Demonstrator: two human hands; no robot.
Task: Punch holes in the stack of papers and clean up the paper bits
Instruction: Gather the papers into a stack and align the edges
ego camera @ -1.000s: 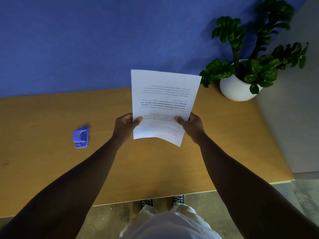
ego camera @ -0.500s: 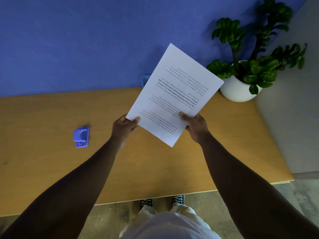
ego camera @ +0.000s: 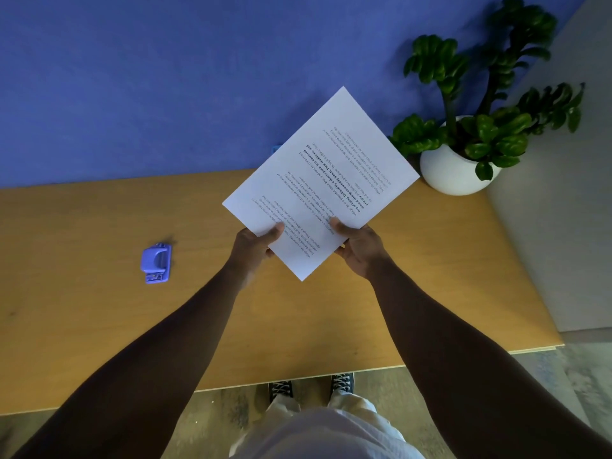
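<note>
A stack of white printed papers (ego camera: 324,173) is held up above the wooden table (ego camera: 99,326), tilted so its far corner points up and to the right. My left hand (ego camera: 253,243) grips its lower left edge with the thumb on top. Close by, my right hand (ego camera: 359,245) grips the lower right edge, thumb on the printed side. A small blue hole punch (ego camera: 156,263) lies on the table well to the left of my left hand, untouched.
A white pot with a green plant (ego camera: 457,170) stands at the table's back right corner, close to the paper's right edge. A blue wall runs behind the table. A small blue object (ego camera: 275,149) peeks out behind the paper.
The papers turned from upright to a clockwise tilt, then came slightly lower. My left hand slid further right along the bottom edge, closer to the right hand.
</note>
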